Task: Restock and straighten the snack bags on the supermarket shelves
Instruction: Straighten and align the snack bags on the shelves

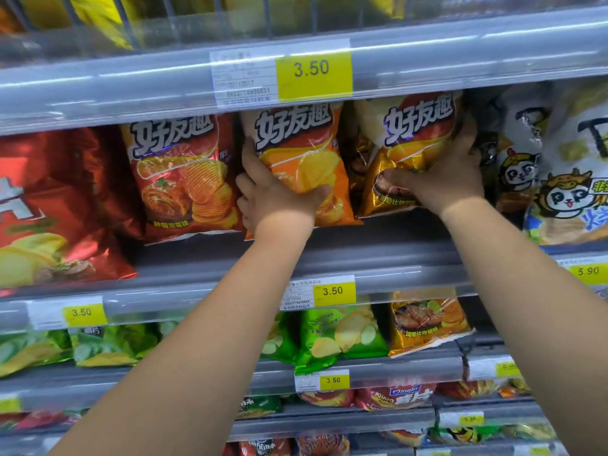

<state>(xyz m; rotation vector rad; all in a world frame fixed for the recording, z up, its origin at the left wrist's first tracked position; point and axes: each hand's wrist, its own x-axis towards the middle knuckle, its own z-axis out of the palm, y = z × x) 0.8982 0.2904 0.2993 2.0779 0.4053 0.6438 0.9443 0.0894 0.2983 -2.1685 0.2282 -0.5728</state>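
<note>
our left hand point(276, 202) grips orange bag point(302, 149) | our right hand point(450, 182) grips gold bag point(418, 139) | red bag point(184, 179) just left of fingers point(251, 158)

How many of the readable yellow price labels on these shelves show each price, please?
3.50 labels: 4
5.90 labels: 1
Total readable: 5. Several further yellow labels lower down are too blurred to read.
</note>
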